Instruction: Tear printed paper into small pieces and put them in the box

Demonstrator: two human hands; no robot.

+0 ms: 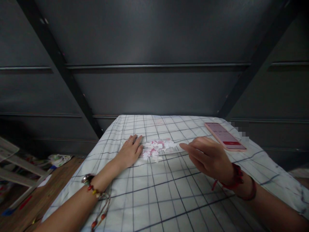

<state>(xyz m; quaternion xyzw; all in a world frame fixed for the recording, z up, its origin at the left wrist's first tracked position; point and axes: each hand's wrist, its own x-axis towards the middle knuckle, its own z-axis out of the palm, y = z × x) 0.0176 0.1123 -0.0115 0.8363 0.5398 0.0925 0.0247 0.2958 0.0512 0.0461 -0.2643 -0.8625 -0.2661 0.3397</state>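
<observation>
Pink-and-white flat pieces, seemingly inside a clear plastic sleeve (156,149), lie between my hands on the white, dark-gridded cloth (145,199). My right hand (209,158) is half-curled at the sleeve's right end; I can't tell whether its fingertips pinch anything. My left hand (130,151) lies flat, fingers loosely spread, gripping nothing, probably steadying the left edge. Beyond, a pink-edged rectangular phone (224,137) sits right, perhaps leaving working room; dark grey panels (154,90) stand behind.

Head view, near, above checked cloth (147,198), facing forward, down.
</observation>
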